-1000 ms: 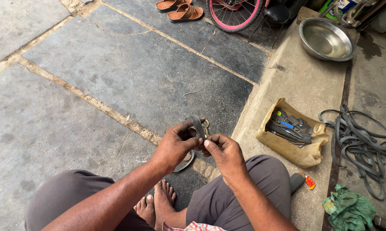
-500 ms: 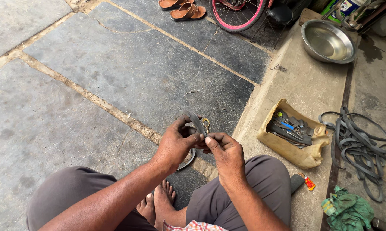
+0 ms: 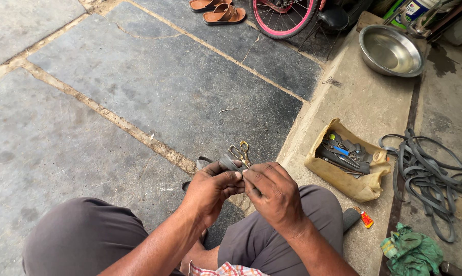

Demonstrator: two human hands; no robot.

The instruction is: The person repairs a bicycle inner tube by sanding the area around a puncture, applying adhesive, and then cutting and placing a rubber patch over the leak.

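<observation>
Both hands, left hand (image 3: 210, 188) and right hand (image 3: 272, 193), pinch a dark strip of rubber tube (image 3: 229, 162) above the knees (gold-handled scissors (image 3: 241, 152) lie just beyond), each grip narrow; trimming seems next, calling for a steady hold.

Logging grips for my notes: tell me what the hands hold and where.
Both hands, left hand and right hand, pinch a strip of black rubber tube near its end, fingers meeting.
</observation>
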